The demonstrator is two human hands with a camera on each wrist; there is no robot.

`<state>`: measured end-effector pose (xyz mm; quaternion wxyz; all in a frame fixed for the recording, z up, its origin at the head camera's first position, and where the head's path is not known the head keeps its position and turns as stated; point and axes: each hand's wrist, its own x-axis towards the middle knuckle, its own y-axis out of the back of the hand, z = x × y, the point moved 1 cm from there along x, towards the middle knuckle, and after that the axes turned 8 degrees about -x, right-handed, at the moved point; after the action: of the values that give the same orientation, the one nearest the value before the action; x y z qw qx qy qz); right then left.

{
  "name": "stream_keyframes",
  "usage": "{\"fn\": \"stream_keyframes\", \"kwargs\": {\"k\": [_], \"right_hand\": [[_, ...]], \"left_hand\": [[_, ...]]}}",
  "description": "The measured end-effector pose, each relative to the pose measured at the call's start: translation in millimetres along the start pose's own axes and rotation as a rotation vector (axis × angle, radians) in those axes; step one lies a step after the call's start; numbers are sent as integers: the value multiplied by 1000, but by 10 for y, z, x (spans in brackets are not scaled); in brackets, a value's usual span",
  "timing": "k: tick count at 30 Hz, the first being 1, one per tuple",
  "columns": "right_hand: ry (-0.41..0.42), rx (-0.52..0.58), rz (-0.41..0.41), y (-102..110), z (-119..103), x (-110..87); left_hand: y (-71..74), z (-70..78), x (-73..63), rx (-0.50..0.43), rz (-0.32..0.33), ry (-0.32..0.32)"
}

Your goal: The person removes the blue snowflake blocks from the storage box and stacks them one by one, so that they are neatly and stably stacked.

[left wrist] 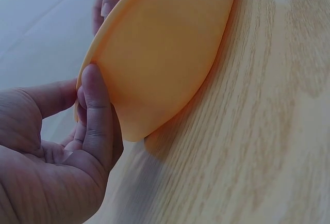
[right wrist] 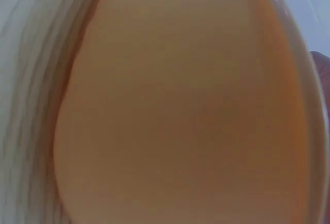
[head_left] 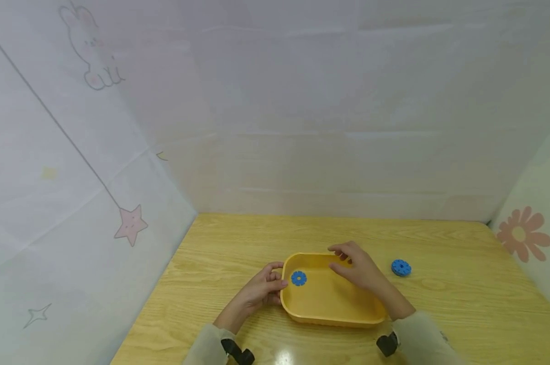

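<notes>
A yellow plastic tray [head_left: 334,304] sits on the wooden table, and one blue flower-shaped disc [head_left: 299,278] lies inside it near the left end. My left hand [head_left: 267,288] pinches the tray's left rim between thumb and fingers; the left wrist view shows this hand [left wrist: 77,136] close up against the tray wall [left wrist: 165,53]. Over the tray's right part hovers my right hand [head_left: 357,267], fingers loosely bent, with nothing visible between them. In the right wrist view the tray's outer wall [right wrist: 180,105] fills most of the picture, leaving only a dark sliver of the hand [right wrist: 322,74].
Right of the tray, a small stack of blue flower-shaped discs [head_left: 401,267] lies on the wooden table [head_left: 238,238]. Pale printed cloth [head_left: 302,126] stands behind the table and along both sides.
</notes>
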<state>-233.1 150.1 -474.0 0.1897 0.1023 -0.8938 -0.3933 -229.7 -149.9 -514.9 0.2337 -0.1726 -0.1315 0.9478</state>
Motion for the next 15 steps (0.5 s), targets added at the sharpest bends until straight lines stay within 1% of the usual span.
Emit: {"fn": "stream_keyframes", "kwargs": {"k": [6,10,15], "right_hand": [[33,2,-60,-206,-126,95],[55,7,-81,-321,-181,136],[40,34,-112,-445,-208,182]], "left_hand": [[1,-2,3,3,8,3],[5,-7,4,8,12,2],[21,-12,13,5,8,3]]}}
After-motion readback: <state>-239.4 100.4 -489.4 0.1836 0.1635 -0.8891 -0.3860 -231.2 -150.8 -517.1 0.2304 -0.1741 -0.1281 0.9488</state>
